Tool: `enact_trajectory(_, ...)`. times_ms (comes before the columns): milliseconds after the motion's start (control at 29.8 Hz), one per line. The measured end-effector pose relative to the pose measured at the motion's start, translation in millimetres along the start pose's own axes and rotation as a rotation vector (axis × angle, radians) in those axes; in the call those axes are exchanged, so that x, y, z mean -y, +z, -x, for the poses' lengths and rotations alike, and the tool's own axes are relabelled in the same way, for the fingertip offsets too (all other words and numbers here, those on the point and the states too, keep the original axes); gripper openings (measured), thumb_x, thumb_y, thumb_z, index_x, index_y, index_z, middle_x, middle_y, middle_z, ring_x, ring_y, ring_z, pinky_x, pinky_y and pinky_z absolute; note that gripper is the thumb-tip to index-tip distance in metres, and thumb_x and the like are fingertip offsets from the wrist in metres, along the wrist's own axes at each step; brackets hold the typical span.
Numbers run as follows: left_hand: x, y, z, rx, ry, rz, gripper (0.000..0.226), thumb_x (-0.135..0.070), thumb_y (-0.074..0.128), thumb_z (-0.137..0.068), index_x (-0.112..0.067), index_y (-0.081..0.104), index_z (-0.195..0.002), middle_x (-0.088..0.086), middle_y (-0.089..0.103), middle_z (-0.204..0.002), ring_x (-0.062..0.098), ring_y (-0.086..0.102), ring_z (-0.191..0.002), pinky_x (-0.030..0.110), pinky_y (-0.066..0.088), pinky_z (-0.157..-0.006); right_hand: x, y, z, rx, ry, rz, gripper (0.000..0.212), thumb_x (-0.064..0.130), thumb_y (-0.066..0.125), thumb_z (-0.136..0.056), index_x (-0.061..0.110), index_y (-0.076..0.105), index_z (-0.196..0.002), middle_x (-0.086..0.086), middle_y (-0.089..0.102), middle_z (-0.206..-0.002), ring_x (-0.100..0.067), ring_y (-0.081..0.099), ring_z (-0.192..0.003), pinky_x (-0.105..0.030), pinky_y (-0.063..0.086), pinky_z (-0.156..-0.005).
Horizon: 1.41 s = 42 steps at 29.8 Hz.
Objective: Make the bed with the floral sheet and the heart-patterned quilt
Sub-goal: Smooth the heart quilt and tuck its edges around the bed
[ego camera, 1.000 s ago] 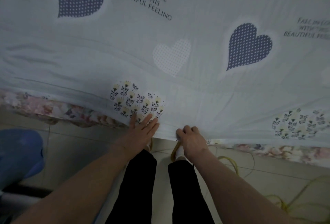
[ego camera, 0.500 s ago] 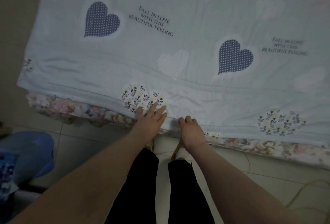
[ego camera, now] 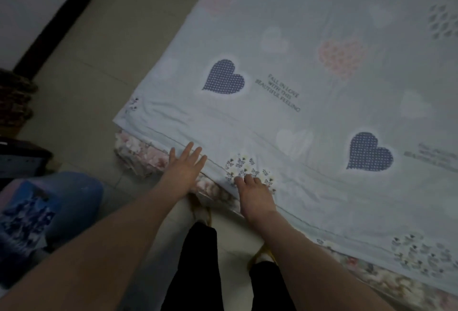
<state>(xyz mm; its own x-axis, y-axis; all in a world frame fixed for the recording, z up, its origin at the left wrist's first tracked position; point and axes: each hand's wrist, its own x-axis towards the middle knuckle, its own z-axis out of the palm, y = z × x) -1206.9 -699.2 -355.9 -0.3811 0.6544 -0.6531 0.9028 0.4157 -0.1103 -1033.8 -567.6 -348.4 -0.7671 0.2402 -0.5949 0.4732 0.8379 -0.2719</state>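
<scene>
Bedtop quilt (ego camera: 322,122) reads "FALL IN LOVE WITH THIS BEAUTIFUL FEELING".

Pale blue quilt (ego camera: 309,117) printed with navy dotted hearts overlies a pink floral sheet (ego camera: 143,154).

1. Pale blue heart-patterned quilt (ego camera: 322,117) spread flat across the bed, printed with dotted navy hearts, pink and white hearts, and lines of small text.
2. Pink floral sheet (ego camera: 142,155) showing below the quilt's near edge and under its near-left corner.
3. Outstretched left hand (ego camera: 184,170), fingers straight and spread, laid flat over the quilt's near edge, near that corner.
4. Bent right hand (ego camera: 252,191), fingers curled into the quilt on a flower-filled heart (ego camera: 244,164), beside the same edge.
5. 2 black trouser legs (ego camera: 195,273) between the forearms, yellow footwear (ego camera: 260,256) on a pale tiled floor (ego camera: 99,50).
6. Blurred blue bundle (ego camera: 62,199) at lower left.
</scene>
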Motion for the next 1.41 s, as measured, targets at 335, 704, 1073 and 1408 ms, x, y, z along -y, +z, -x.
enact_trajectory(335,204,59,-53,-0.132,0.019,0.018,0.048,0.009,0.082,-0.044,0.002,0.064,-0.089,0.027,0.062,-0.099,0.045,0.061,-0.1,0.051,0.052,-0.078,99,4,-136,0.135,0.068,0.112,0.035,0.011,0.047,-0.093,0.011,0.043,-0.128,-0.011,0.05,-0.127,-0.03,0.051,-0.114,-0.037,0.045,-0.087)
enact_trajectory(704,265,112,-136,-0.253,0.108,0.184,0.038,0.021,0.058,-0.067,0.006,0.064,-0.101,0.026,0.06,-0.093,0.041,0.056,-0.08,0.039,0.038,-0.057,106,48,-225,0.313,0.054,0.107,0.043,0.009,0.049,-0.094,0.011,0.044,-0.137,-0.015,0.054,-0.133,-0.034,0.056,-0.118,-0.037,0.047,-0.092)
enact_trajectory(1073,286,138,-106,-0.138,0.052,0.136,0.021,0.01,0.064,-0.076,-0.003,0.066,-0.092,0.019,0.061,-0.09,0.04,0.061,-0.085,0.039,0.043,-0.063,130,53,-211,0.415,-0.208,0.029,0.034,0.01,0.061,-0.089,0.011,0.057,-0.123,-0.011,0.055,-0.128,-0.029,0.055,-0.121,-0.033,0.046,-0.093)
enact_trajectory(1408,281,174,-94,-0.056,0.056,0.126,0.041,0.018,0.07,-0.055,0.005,0.061,-0.093,0.028,0.057,-0.089,0.046,0.057,-0.07,0.048,0.047,-0.052,120,96,-215,0.357,-0.122,-0.11,0.04,0.019,0.061,-0.089,0.016,0.049,-0.126,-0.012,0.056,-0.13,-0.032,0.056,-0.117,-0.035,0.048,-0.088)
